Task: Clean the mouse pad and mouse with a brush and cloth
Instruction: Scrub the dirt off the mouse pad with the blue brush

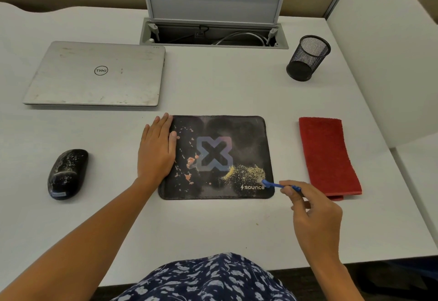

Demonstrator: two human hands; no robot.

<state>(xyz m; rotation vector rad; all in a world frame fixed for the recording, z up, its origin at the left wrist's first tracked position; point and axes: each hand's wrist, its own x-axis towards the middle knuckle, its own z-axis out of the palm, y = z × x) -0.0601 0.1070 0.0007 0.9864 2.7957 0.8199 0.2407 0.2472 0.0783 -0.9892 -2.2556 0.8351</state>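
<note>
Right grip [312, 213] pinches blue brush [276, 184] by handle, bristles on yellow crumbs [246, 172] at near-right corner of mouse pad [237, 130]. Left grip [156, 151] flat, fingers straight, pressing pad's left edge. Best: short light strokes toward right edge, pad pinned firmly. On counter [213, 82]: mouse [67, 173] left, red cloth [328, 156] right, both untouched.

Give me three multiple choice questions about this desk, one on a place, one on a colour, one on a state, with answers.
1. Where is the mouse? A) left of the pad B) on the pad C) right of the pad
2. What colour is the cloth? A) blue B) white C) red
3. What is the right hand doing? A) resting flat B) pinching the brush C) lifting the cloth

Answers: 1 A, it lies on the desk beyond the left hand. 2 C, plainly red. 3 B, its fingers pinch the blue handle.
</note>
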